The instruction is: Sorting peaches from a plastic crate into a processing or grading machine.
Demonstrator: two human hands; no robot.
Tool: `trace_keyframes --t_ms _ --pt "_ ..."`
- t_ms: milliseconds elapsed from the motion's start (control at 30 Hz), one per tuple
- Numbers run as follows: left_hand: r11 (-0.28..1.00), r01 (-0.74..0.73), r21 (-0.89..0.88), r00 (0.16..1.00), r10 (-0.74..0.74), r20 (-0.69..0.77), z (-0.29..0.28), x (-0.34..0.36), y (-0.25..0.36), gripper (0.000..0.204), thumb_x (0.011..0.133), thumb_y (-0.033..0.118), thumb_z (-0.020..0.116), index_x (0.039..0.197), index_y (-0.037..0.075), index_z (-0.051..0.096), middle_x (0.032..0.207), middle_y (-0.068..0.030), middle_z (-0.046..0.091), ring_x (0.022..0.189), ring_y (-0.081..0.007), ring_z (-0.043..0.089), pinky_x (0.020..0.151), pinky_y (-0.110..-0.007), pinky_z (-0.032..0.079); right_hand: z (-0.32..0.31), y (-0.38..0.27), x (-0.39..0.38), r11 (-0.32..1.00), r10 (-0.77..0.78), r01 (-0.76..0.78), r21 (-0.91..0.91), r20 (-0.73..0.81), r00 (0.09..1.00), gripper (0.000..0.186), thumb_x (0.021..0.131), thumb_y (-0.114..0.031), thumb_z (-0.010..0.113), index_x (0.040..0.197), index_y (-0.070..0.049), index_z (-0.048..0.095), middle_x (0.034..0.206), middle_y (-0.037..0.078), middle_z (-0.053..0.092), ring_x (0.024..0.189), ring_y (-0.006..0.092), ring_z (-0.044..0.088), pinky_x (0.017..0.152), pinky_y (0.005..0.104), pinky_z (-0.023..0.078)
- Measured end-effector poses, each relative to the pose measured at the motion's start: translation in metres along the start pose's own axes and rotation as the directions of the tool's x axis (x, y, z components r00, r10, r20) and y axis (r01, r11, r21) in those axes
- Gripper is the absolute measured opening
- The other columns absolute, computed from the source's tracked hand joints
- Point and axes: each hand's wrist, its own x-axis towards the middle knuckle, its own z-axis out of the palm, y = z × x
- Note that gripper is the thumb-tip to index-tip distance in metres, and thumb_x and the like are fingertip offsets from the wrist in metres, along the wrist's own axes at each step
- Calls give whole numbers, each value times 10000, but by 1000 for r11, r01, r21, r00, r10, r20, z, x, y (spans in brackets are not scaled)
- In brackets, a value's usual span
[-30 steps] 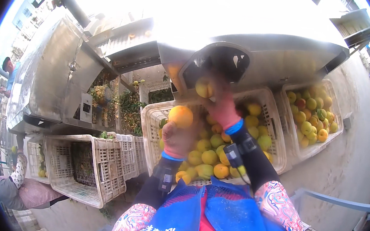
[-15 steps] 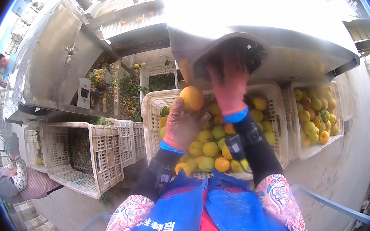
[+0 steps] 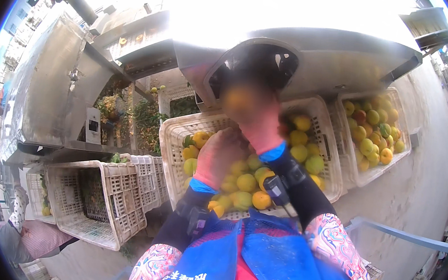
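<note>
Setting: a work yard with a pale floor [image 3: 420, 175]; glare burns out the upper edge, and dark fisheye corners cut off the surroundings.

Nearest: my blue apron [image 3: 278, 253], cropped by the lower edge; patterned cuffs over dark sleeves, blue bands at both wrists.

Item: my left hand [image 3: 216, 158], above the left half of the crate. Fingers smeared by blur; whether they grip anything I cannot tell.

Item: my right hand [image 3: 260, 124], raised higher, before the dark opening. It is closed round an orange fruit [image 3: 240, 99], both so blurred that the fingertips cannot be separated from it.

Item: off-white slatted crate [image 3: 168, 156], beneath both hands, holding yellow-green and orange fruits [image 3: 247, 182]; my hands and forearms hide part of the load.

Item: dark opening [image 3: 264, 57] in a metal housing [image 3: 350, 58], its inside partly covered by my right hand.

To the right: a second fruit-filled crate [image 3: 348, 146], beside the first.

To the left: another slatted crate [image 3: 126, 201], its interior in shadow; above it, a dull metal panel [image 3: 46, 85].

Farther left: a co-worker [image 3: 39, 238] in a checked garment, partly lost at the rim.
</note>
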Motion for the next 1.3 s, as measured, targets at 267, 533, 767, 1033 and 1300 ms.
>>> trace_keyframes --t_ms 267,533,767,1033,1300 --pt "913 409 -3 899 -403 -172 -32 -5 -143 332 940 146 655 1249 32 606 1097 -67 670 971 -167 635 812 -309 520 -5 19 46 944 17 -76 321 184 983 476 856 -258 741 1279 -68 635 1097 147 703 976 323 684 839 446 527" --pt "399 -16 917 811 -531 245 70 -12 -92 794 724 481 783 1347 42 559 1295 -212 591 1201 -405 551 1021 -498 450 -71 152 -99 777 468 -180 -603 363 806 532 943 -513 564 1210 -60 645 1113 195 709 1070 333 681 869 475 538" --pt "659 240 713 859 -486 160 34 -22 -123 756 728 424 776 1346 44 562 1290 -214 599 1179 -364 586 989 -465 481 -42 190 -107 642 727 -379 -666 374 576 902 817 -536 698 1480 -12 384 1097 235 703 1033 381 682 877 457 552" --pt "710 524 -469 848 -484 215 20 -34 -30 564 891 183 658 1406 24 492 1317 -146 592 1181 -239 595 1010 -363 496 -87 68 -89 853 513 -515 -83 310 800 925 731 -331 820 1484 7 402 1265 195 656 1169 321 649 996 384 515" --pt "792 324 -517 936 -191 294 11 8 21 670 971 430 639 1474 40 432 1411 -96 541 1291 -226 523 1099 -382 414 -64 -27 -80 926 185 -230 298 173 967 783 720 -229 854 1370 35 507 1232 213 637 1143 355 623 974 408 493"
